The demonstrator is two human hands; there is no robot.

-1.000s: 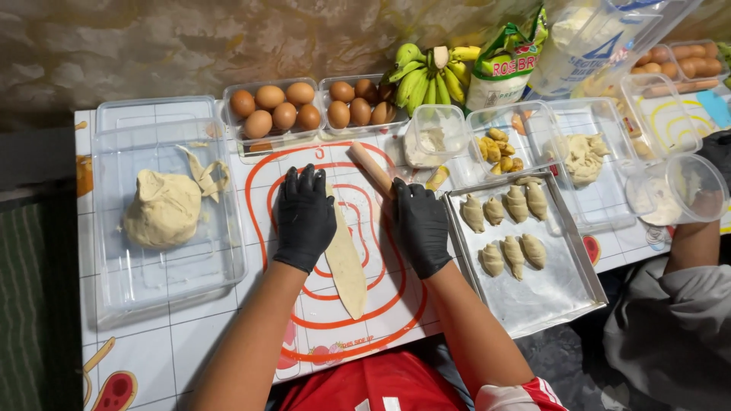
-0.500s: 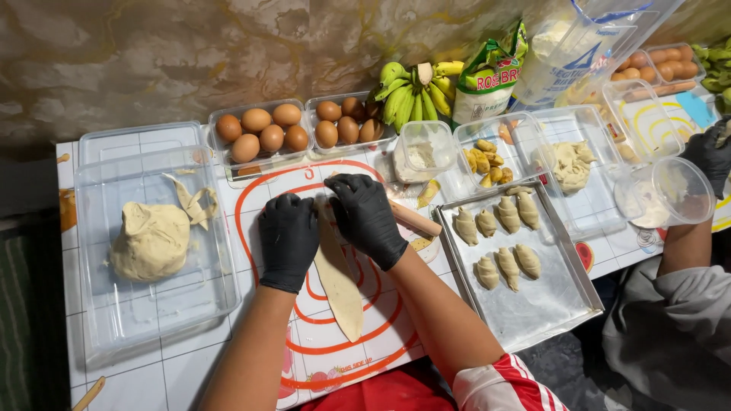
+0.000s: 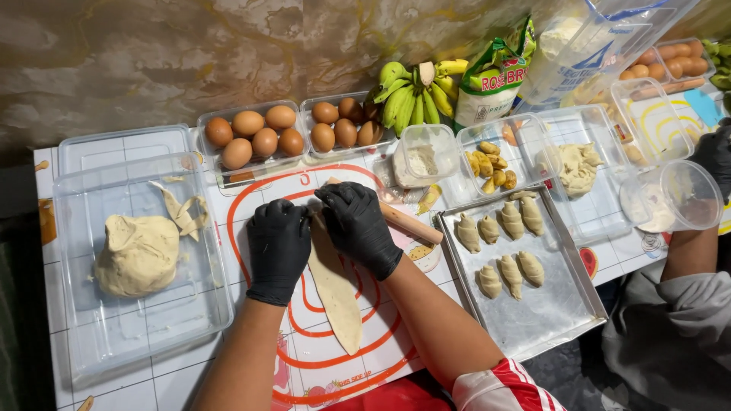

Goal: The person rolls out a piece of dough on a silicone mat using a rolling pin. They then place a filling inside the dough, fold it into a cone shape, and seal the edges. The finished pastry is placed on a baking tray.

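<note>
Seven shaped pastries [image 3: 500, 243] already sit on the metal tray [image 3: 563, 304] to the right, four in the far row and three in the near one, so a fair batch is done. About half the tray is bare.

Both hands wear black gloves and are on the rolling pin [image 3: 407, 222], which lies across the far end of a long thin dough strip [image 3: 337, 293] on the red-ringed mat [image 3: 304, 346]. The left hand [image 3: 278, 247] is curled, palm down, over the pin's left part, fingers bent and pressing. The right hand [image 3: 358, 224] is also closed over the pin, just beside the left one, and the pin's bare wooden end pokes out to the right toward the tray. The strip runs from under the hands toward the near edge and looks rolled flat and narrow, tapering at the near end.

My guess on progress: this piece is rolled out but not filled or folded yet. Plenty is left too, since a big dough lump [image 3: 137, 255] with a few torn scraps sits in the clear tub [image 3: 91, 335] on the left.

Far side of the table has two trays of eggs [image 3: 259, 137], a bunch of bananas [image 3: 411, 95], a small tub of flour [image 3: 422, 156] and a tub of banana chunks [image 3: 489, 164]. Another person's gloved hand [image 3: 716, 156] holds a clear cup [image 3: 674, 196] at the far right.
</note>
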